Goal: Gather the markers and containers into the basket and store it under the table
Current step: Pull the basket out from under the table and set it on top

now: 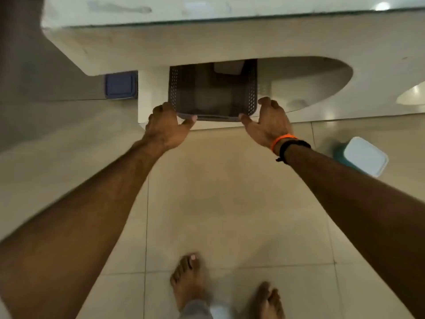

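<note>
Under white tabletop (207, 42), dark perforated plastic basket (212, 93) sits half tucked in. Left hand (165, 127) and right hand (268, 123) grip its near corners, fingers curled round rim. Push straight, level, evenly from both sides.

We count one dark basket (212, 93), one counter (207, 42), two lidded containers (120, 84) (365, 155), two hands (164, 127) (268, 122), two bare feet (187, 279) (269, 300).
</note>
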